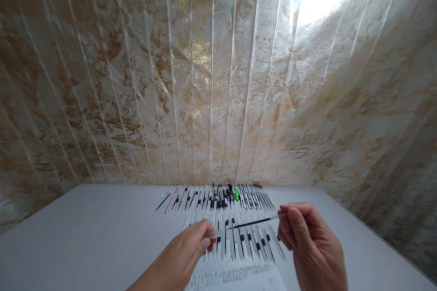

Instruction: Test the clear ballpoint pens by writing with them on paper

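My right hand (pixel 309 241) pinches the clear end of a black ink refill (pixel 254 223) between thumb and fingers. The refill's thin tip points left, toward my other hand. My left hand (pixel 191 245) is closed on a short, translucent pen barrel (pixel 213 234), whose end sticks out to the right past the fingertips. Tip and barrel are apart. Beneath both hands lies a row of clear pen parts with black pieces (pixel 258 245); my left hand hides some of them.
Farther back is another row of pens and parts (pixel 205 200), with a bright green piece (pixel 236 194) and a pink pen (pixel 172 200). A printed sheet (pixel 235 277) lies at the white table's (pixel 85 236) near edge. A patterned curtain (pixel 191 77) hangs behind.
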A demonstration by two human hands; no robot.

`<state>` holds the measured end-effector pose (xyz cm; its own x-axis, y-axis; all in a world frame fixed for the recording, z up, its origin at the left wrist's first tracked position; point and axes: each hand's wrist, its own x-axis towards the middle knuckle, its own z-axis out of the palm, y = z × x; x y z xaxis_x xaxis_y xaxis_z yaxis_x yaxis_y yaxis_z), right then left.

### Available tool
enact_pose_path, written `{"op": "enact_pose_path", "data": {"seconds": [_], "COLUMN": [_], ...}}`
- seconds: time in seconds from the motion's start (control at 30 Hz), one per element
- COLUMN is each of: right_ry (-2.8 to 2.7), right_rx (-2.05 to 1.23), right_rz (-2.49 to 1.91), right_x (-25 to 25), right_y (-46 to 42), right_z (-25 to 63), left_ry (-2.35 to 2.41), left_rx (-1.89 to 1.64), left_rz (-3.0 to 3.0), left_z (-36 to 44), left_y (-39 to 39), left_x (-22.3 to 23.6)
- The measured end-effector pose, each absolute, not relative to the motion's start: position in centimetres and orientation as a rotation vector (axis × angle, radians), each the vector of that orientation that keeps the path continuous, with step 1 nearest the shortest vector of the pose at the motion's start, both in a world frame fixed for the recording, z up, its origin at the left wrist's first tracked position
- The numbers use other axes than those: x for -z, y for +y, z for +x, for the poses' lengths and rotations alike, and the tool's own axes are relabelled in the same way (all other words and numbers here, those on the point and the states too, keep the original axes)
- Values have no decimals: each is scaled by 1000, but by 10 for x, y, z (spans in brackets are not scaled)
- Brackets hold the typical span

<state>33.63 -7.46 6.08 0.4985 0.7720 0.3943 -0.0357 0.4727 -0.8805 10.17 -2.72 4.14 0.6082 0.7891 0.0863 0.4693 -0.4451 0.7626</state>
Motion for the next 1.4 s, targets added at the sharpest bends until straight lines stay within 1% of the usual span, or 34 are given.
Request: {"op": "enact_pose_path", "data": {"seconds": [0.13, 0.3, 0.47, 0.57, 0.67, 0.83, 1.0, 1.23, 1.33, 1.4], "right_ry": [-971, -948, -941, -980, -1016, -1006, -1089, -1329, -1472, -1417], "right_rx": [-627, -702, -676, -675, -634, -618, -646, -788, -944, -1031], "right_rz": [-962, -1000, -1010, -1017, -1030, -1046, -1060, -1156, -1117, -1067], "right_x": [-56, -59, -63, -62, -61, -61, -55, -42, -33, -29], "right_y": [-74, -77, -82, -82, -83, -85, -82, -75, -69, -65], "right_z": [325, 315, 309, 307, 308, 310, 304, 298, 293, 292], "left_ry": [950, 920, 901, 904, 935, 946, 939, 881, 810, 803], "left_rx": [-573, -537, -575, -526, -474, -513, -481, -509, -537, -584], "left_rz": [2100, 2080, 2024, 2043, 2091, 2109, 2070, 1900, 1800, 1738], "left_z": [103, 102, 102, 101, 98, 95, 98, 102, 105, 107], "left_y": [-32, -34, -37, -38, -36, -31, -36, -51, -50, -47], "left_x": [-33, -33, -39, -40, -36, -30, -40, -58, -53, -45]}}
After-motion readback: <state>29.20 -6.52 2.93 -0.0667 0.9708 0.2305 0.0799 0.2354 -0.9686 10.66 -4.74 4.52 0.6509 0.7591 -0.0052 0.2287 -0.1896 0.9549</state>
